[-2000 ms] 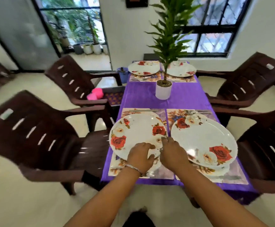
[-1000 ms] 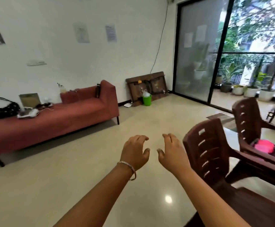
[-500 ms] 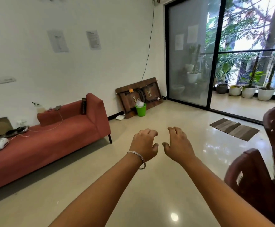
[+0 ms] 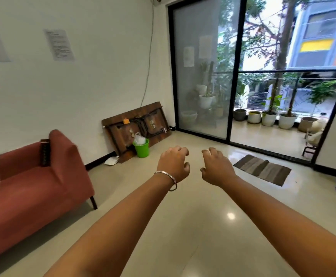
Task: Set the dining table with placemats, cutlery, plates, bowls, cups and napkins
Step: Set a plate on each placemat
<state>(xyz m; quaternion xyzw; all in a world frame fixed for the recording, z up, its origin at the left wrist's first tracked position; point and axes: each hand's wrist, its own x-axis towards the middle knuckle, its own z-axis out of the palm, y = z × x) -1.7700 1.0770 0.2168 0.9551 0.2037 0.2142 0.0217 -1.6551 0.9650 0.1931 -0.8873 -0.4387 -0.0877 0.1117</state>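
Observation:
Neither the dining table nor any plate, placemat, cup or piece of cutlery is in view. My left hand (image 4: 174, 162), with a silver bangle on its wrist, is stretched out in front of me over the bare floor, fingers loosely curled and holding nothing. My right hand (image 4: 216, 166) hangs beside it at the same height, a small gap between the two, fingers also loosely curled and empty.
A red sofa (image 4: 33, 180) stands at the left against the white wall. A folded wooden table (image 4: 137, 126) leans on the wall behind a green bucket (image 4: 142, 148). Glass sliding doors (image 4: 253, 76) fill the right, with a striped mat (image 4: 262, 169) before them.
My view has swung left, away from the set dining table to the room with the sofa and glass doors. Both hands came off the plates and stay held out, empty. The brown chairs left the view.

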